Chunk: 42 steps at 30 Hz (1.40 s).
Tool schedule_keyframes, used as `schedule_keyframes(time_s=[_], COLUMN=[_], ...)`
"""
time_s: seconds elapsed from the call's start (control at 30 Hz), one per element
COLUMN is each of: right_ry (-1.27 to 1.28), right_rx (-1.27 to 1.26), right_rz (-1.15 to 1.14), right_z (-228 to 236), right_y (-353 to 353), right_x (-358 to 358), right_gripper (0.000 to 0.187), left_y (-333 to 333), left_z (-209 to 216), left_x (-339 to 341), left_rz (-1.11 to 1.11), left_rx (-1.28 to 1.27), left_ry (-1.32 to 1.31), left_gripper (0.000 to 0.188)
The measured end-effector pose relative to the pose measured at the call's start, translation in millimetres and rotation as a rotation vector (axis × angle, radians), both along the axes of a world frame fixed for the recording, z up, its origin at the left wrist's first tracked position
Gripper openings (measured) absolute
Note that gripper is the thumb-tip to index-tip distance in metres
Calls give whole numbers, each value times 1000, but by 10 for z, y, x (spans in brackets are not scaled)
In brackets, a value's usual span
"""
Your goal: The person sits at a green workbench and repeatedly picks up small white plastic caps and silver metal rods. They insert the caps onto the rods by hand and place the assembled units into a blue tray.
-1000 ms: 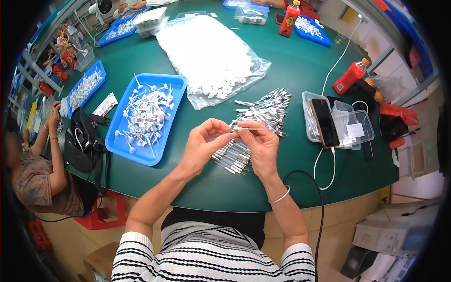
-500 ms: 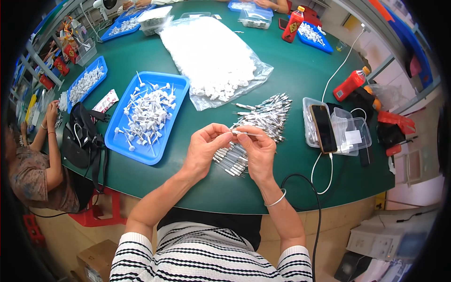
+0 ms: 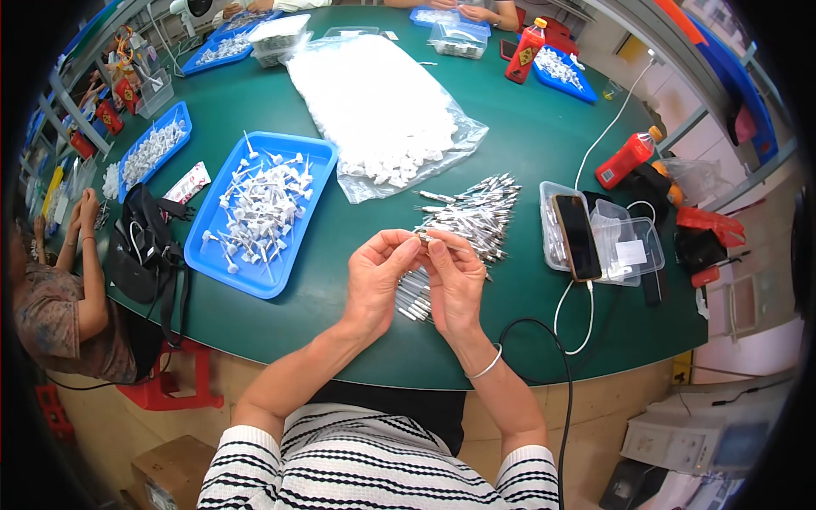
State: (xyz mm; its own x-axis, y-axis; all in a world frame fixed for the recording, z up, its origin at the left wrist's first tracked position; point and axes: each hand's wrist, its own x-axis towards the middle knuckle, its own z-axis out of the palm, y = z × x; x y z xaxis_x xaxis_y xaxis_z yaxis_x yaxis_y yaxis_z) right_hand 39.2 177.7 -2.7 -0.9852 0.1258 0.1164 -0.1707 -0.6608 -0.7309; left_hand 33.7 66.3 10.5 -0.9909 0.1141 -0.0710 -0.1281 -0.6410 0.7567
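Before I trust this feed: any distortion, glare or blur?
Head view: fisheye bends the edge of the green table; bag of white parts looks washed out; left hand and right hand look fairly sharp; the piece they pinch is too small to tell.

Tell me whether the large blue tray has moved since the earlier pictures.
No. The large blue tray keeps its place beside the bag of white parts; only the camera view shifted slightly.

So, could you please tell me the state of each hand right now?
Left hand: closed, pinching a small part, mostly hidden.
Right hand: closed, apparently pinching the same small part.
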Motion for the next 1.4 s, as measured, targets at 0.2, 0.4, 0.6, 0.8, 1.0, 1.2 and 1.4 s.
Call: schedule_keyframes(time_s=[0.2,0.4,0.6,0.8,1.0,1.2,1.4], right_ry=[-12,-8,-13,-13,-35,6,92], right_rx=[-22,-14,13,58,110,207,346], right_rz=[6,-10,-1,-26,-33,-42,-62], right_z=[2,16,-16,-10,0,0,-27], right_y=[10,3,19,16,3,-8,-12], right_x=[9,13,6,0,9,11,7], right_gripper=[17,17,18,17,16,14,12], left_y=[20,22,3,-88,-273,-429,-562], left_z=[-9,15,35,130,65,171,228], left_x=[8,13,6,-29,-177,-298,-415], left_rz=[-5,-6,-29,-65,-135,-231,-333], left_rx=[4,14,8,-117,-348,-510,-635], left_ry=[26,30,31,25,144,186,240], left_gripper=[8,7,9,9,12,11,9])
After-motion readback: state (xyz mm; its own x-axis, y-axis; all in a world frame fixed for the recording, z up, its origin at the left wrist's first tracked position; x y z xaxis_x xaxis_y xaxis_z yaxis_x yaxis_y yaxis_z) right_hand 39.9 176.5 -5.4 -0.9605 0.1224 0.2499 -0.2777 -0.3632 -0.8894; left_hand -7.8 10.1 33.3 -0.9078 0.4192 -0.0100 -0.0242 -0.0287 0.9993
